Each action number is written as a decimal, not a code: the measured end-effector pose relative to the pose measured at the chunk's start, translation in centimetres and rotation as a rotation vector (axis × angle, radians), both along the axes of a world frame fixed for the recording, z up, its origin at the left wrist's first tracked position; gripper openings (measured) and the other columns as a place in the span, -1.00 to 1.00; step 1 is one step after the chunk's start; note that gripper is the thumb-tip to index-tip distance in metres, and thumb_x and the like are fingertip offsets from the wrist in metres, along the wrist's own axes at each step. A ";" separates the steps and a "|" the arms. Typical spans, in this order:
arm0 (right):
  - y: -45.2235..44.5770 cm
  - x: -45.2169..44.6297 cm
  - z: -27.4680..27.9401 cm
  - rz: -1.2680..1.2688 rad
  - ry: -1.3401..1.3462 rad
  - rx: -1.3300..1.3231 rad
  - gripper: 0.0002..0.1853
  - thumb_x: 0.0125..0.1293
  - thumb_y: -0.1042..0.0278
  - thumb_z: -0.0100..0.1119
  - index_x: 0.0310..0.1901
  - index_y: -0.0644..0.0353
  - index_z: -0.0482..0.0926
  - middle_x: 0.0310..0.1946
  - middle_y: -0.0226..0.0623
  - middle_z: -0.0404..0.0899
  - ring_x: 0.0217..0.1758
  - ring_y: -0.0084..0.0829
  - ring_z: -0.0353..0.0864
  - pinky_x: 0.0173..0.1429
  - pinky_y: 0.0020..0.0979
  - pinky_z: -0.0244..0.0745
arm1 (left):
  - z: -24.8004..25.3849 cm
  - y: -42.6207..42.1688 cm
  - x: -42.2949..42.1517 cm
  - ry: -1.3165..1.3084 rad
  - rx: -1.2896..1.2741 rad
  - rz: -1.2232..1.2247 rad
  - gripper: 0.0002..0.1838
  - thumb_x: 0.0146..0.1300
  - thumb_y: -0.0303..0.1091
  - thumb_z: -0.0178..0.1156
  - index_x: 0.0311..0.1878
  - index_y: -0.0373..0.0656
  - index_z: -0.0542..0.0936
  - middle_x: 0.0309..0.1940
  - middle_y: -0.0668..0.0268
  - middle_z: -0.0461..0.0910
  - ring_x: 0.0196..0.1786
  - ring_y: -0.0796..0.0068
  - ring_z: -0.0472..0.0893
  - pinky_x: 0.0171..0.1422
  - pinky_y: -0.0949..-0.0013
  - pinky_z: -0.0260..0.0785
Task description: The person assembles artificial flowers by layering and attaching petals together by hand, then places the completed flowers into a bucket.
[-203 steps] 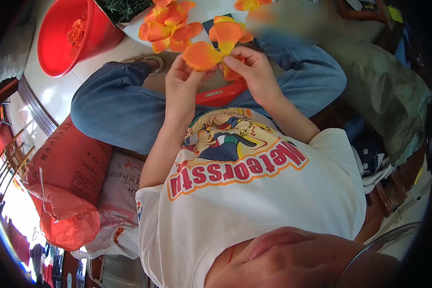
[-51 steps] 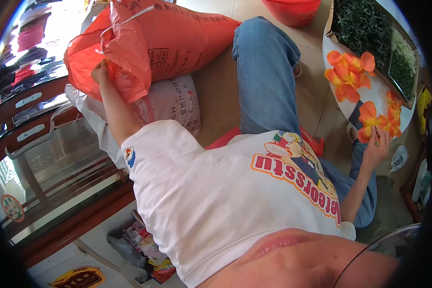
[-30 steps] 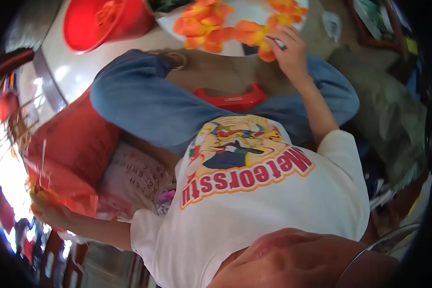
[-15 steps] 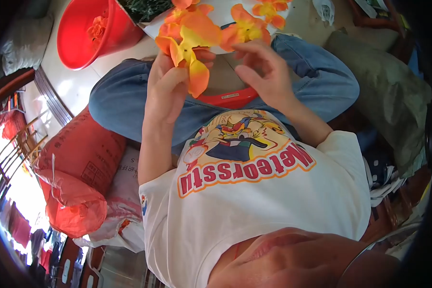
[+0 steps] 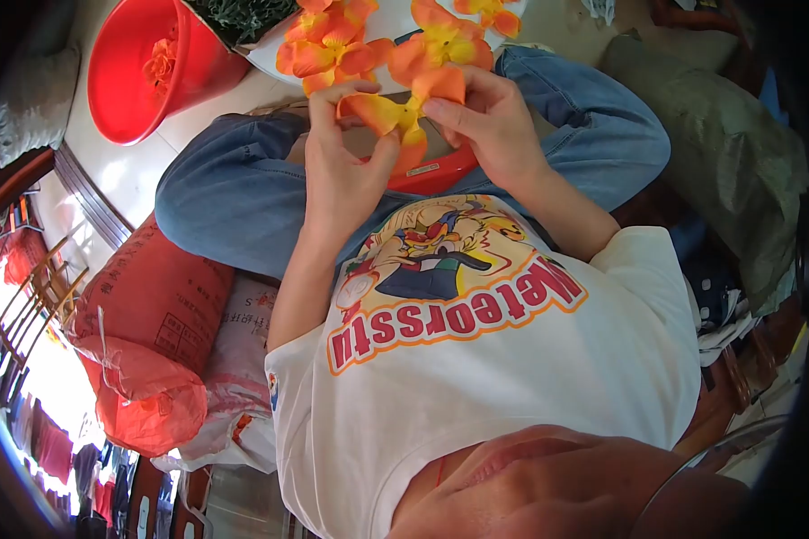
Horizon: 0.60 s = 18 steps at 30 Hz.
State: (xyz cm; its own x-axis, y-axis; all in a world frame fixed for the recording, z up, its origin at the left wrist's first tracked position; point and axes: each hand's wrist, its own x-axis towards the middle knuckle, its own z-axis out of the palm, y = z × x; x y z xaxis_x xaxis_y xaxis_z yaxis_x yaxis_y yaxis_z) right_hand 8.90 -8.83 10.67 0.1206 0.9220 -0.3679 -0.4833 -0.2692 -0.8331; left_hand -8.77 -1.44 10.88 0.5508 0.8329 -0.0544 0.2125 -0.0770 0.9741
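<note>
Between my two hands is an orange and yellow artificial flower [image 5: 410,117], its petals spread around a yellow middle. My left hand [image 5: 343,175] pinches its left and lower petals between thumb and fingers. On the other side, my right hand [image 5: 490,121] grips an upper petal, thumb on top and the other fingers partly hidden behind. Just beyond them, more orange flowers [image 5: 333,49] lie on a white surface [image 5: 274,58]. Another flower [image 5: 440,40] with a yellow centre is close to my right fingers.
A red bucket [image 5: 108,81] with an orange flower inside stands at the upper left, beside a box of dark green foliage [image 5: 243,18]. A red object [image 5: 436,175] sits between my crossed legs. Red sacks [image 5: 153,296] are at the left, a grey-green sack [image 5: 710,144] at the right.
My right hand has come in from the right and taken hold of the flower. My left hand has moved right and lower. The flower now lies flatter, stretched between both hands.
</note>
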 end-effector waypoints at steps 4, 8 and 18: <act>-1.7 -0.3 -0.4 -0.214 -0.484 0.460 -0.77 0.15 0.67 0.29 -0.14 0.26 0.58 -0.12 -0.24 0.59 -0.27 -0.48 0.58 -0.31 -0.52 0.49 | -1.0 -1.5 0.5 -0.040 -0.147 0.180 -0.34 0.22 -0.43 0.30 0.34 -0.26 0.25 0.04 0.17 0.53 0.03 0.32 0.58 0.19 0.28 0.42; -3.3 1.0 -0.6 -0.109 -1.139 0.711 -0.67 -0.03 0.73 0.35 -0.19 0.25 0.57 -0.07 -0.09 0.59 -0.23 -0.28 0.65 -0.26 -0.43 0.56 | -1.3 -2.9 -0.3 -0.421 -0.888 0.096 -0.41 0.35 -0.35 0.23 0.37 -0.30 0.25 0.12 0.11 0.52 0.12 0.34 0.57 0.19 0.31 0.44; -3.0 1.0 -1.9 0.046 -1.229 0.710 -0.65 -0.10 0.54 0.35 -0.19 0.24 0.55 -0.06 -0.18 0.57 -0.10 -0.23 0.60 -0.10 -0.32 0.57 | -1.4 -1.8 2.4 -0.324 -0.819 0.168 -0.72 0.33 -0.51 0.22 0.09 -0.34 0.57 -0.11 0.22 0.69 -0.09 0.56 0.65 0.07 0.50 0.48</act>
